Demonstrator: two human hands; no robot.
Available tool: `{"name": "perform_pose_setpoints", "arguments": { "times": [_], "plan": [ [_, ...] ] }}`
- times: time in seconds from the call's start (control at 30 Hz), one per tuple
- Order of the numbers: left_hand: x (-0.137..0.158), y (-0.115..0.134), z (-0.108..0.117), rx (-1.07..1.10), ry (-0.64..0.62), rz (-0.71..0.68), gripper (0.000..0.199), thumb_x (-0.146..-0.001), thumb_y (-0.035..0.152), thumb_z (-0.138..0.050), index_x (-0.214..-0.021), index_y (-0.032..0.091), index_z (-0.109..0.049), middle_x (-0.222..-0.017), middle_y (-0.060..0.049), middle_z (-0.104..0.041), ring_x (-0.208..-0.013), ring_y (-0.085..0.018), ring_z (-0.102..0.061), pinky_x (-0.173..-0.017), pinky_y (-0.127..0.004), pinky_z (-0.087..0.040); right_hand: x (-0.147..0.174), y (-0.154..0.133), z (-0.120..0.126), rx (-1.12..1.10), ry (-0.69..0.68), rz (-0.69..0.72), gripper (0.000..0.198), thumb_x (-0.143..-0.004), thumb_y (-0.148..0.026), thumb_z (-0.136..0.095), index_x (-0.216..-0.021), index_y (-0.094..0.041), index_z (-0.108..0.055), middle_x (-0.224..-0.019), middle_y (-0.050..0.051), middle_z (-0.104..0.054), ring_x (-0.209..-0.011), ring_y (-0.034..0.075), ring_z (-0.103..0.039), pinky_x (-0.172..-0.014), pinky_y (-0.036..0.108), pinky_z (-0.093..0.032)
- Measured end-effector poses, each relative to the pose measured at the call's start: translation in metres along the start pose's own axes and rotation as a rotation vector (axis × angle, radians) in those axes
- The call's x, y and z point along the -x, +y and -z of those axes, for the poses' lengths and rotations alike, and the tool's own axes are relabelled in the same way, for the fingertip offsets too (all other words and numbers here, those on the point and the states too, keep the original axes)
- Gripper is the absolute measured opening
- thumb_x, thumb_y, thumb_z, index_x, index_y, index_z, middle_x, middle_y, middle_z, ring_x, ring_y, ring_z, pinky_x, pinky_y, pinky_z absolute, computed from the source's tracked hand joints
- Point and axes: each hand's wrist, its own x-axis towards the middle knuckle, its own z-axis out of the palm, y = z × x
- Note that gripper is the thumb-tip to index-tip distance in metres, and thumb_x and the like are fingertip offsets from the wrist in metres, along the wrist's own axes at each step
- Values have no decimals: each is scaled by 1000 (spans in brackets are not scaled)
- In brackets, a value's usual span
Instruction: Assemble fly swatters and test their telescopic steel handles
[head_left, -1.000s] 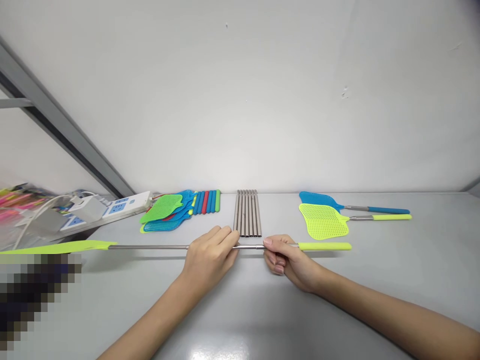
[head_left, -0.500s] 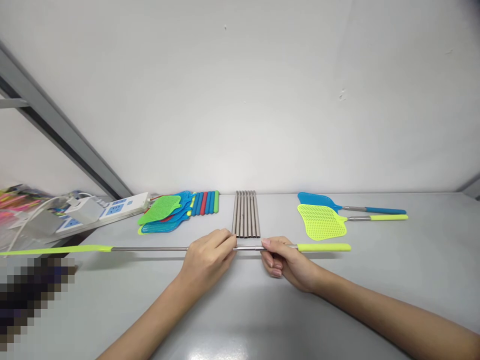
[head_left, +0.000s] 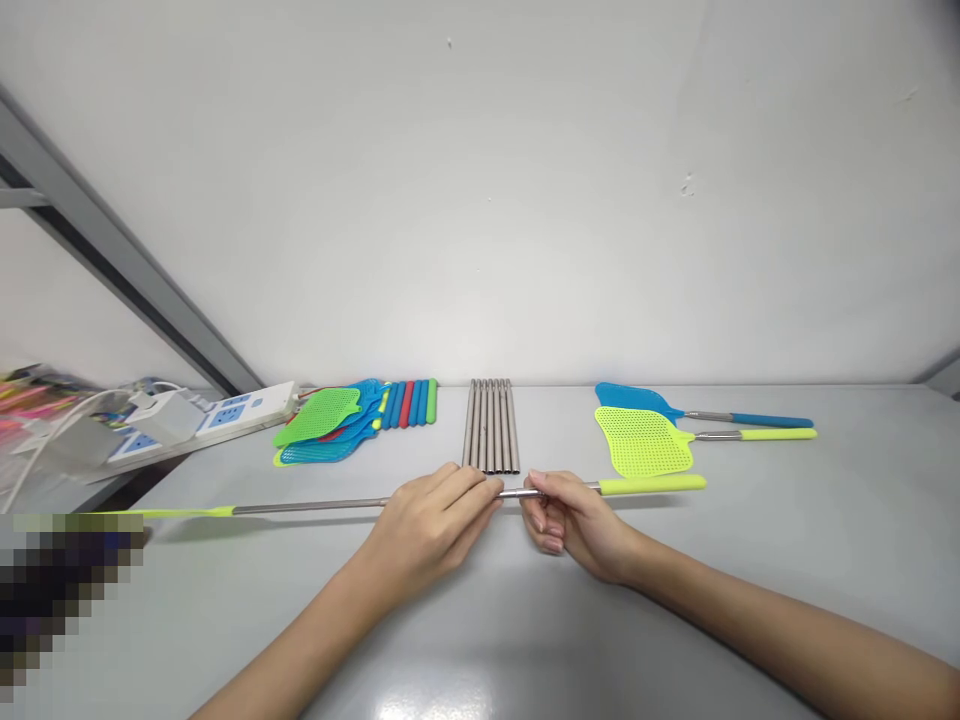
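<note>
Across the front of the table, both hands hold a long fly swatter (head_left: 311, 507) with an extended metal rod. Its yellow grip (head_left: 652, 485) points right, and its yellow-green head lies edge-on at the far left, partly covered by a blurred patch. My left hand (head_left: 431, 515) is closed round the rod near its middle. My right hand (head_left: 566, 515) pinches the rod between thumb and fingers, just left of the grip. A short stretch of bare rod shows between the hands. Just behind them lies a row of metal tubes (head_left: 491, 425).
Several coloured grips (head_left: 406, 404) lie beside a pile of blue, green and red swatter heads (head_left: 322, 418). A blue swatter (head_left: 637, 398) and a yellow one (head_left: 645, 442) rest at right. A power strip (head_left: 247, 415) with plugs stands at left; a wall rises behind.
My left hand has slid right along the rod, closer to my right hand. The swatter has tilted slightly, its grip end higher and its head end lower. My right hand has hardly moved.
</note>
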Motion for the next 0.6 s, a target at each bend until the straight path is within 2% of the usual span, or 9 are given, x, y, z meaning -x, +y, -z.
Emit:
{"name": "perform_pose_setpoints", "arguments": {
  "times": [0.17,0.27,0.4,0.6],
  "plan": [
    [5,-3,-4,-44,16,3,31,-77,3,-39,-101,19,-51,-74,-1,-55,-65,-11,-48,-53,-21,-36,0,-1,-1,-11,4,-2,39,-81,-38,-45,-51,-13,-46,-40,-6,-28,-36,6,-29,-40,22,-17],
    [6,-3,-6,-88,39,23,36,-75,0,-35,-99,21,-52,-66,1,-48,-57,-9,-44,-47,-19,-31,0,0,-1,-3,-3,-3,40,-82,-38,-44,-51,-13,-47,-39,-6,-29,-36,6,-29,-40,22,-16],
    [5,-2,-5,-134,82,46,34,-73,0,-34,-89,21,-55,-59,2,-40,-51,-9,-37,-42,-19,-26,0,0,-1,21,-13,7,39,-80,-39,-46,-51,-13,-47,-39,-6,-30,-36,6,-29,-40,22,-17],
    [3,-1,-4,-143,122,56,30,-75,2,-36,-85,21,-57,-58,2,-38,-52,-10,-37,-42,-20,-25,0,0,-2,41,-26,11,39,-80,-39,-47,-51,-13,-48,-40,-5,-33,-36,6,-30,-40,22,-17]
  ]
}}
